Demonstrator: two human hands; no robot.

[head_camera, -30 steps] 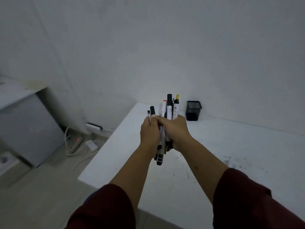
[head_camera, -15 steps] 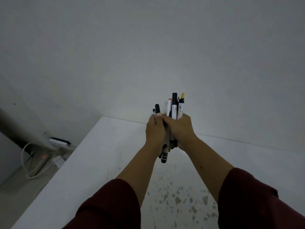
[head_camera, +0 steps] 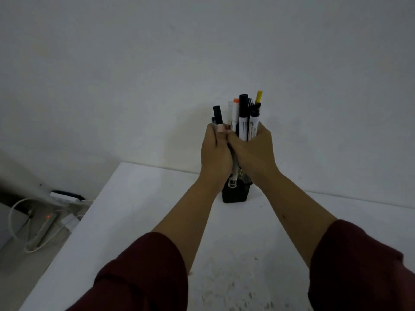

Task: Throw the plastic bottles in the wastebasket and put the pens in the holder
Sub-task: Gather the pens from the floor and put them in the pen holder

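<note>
right now both my left hand [head_camera: 215, 151] and right hand [head_camera: 253, 151] wrap tightly around the upright pens [head_camera: 243, 117], directly above the black holder [head_camera: 233, 195] on the white table [head_camera: 134, 209].

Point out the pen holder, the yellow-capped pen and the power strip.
pen holder [head_camera: 233, 196]: head view, on its dark front wall below the hands.
yellow-capped pen [head_camera: 259, 96]: head view, on the yellow cap.
power strip [head_camera: 43, 230]: head view, on its white body on the floor.
</note>
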